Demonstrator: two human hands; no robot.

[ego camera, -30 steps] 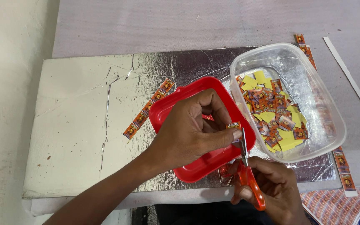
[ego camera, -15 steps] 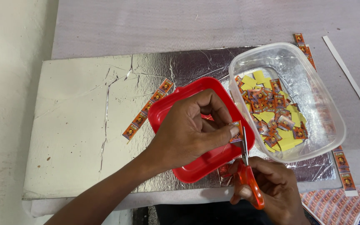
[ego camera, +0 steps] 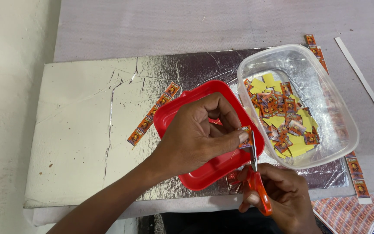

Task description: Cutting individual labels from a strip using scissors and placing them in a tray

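My left hand [ego camera: 198, 136] reaches over a red plastic lid [ego camera: 204, 171] and pinches a small orange printed label piece [ego camera: 244, 131] between thumb and fingers. My right hand [ego camera: 284, 199] is at the bottom edge, gripping orange-handled scissors [ego camera: 257, 184] whose blades point up and meet the label piece. A clear plastic tub [ego camera: 297, 58] stands just right of the lid, holding several cut orange and yellow label squares [ego camera: 282, 115].
A silver foil-covered board [ego camera: 78, 130] lies under everything on a grey table. An uncut strip of orange labels [ego camera: 153, 113] rests left of the lid. More label strips [ego camera: 358, 175] lie to the right, with printed sheets [ego camera: 347, 214] at the bottom right corner.
Hardly anything has moved. Both hands stay in place with the scissors at the label piece.
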